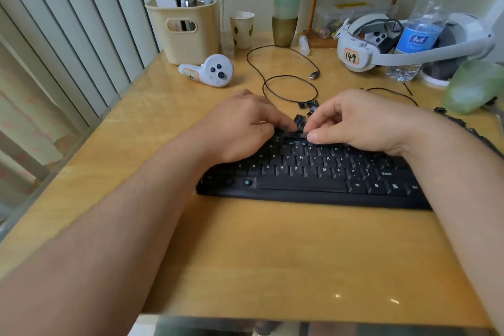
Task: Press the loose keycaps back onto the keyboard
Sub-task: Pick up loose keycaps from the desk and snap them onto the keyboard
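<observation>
- The black keyboard (313,172) lies long-ways across the table (245,254), left to right.
- Both hands meet at its far edge, near the top row.
- The left hand (245,128) and the right hand (351,123) pinch one small keycap (299,125) between their fingertips — just above an open slot.
- More loose keycaps (309,108) sit just behind, nearer the right hand.
</observation>
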Demonstrator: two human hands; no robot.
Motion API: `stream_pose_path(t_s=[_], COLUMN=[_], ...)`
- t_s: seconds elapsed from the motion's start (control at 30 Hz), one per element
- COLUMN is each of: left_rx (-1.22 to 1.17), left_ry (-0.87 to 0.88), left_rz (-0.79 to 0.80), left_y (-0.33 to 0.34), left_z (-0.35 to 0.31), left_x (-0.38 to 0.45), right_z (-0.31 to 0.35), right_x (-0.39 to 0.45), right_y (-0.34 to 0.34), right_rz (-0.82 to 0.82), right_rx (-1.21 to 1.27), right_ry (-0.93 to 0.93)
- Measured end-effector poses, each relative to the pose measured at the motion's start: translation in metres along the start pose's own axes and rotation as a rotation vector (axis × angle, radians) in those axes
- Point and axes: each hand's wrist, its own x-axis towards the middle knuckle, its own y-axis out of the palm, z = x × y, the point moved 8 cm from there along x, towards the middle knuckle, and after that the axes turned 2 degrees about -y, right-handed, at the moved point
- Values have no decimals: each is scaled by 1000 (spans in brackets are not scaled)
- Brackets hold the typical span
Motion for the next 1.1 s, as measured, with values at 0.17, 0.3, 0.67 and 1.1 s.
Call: stream_pose_path(t_s=[0.17,0.3,0.67,1.1], left_rx=[-6,-28,-11,18], left_ry=[15,-23,-51,-65], left_rz=[53,72,116,130], left_y=[3,3,8,8], left_z=[-3,-1,-1,-2], left_x=[1,0,-2,-3], right_z=[0,-1,-1,1], right_x=[3,5,2,3], right_y=[3,4,3,5], right_rz=[-11,-39,-50,-121], right_rx=[-43,-40,-49,18], right_ry=[-21,-23,30,124])
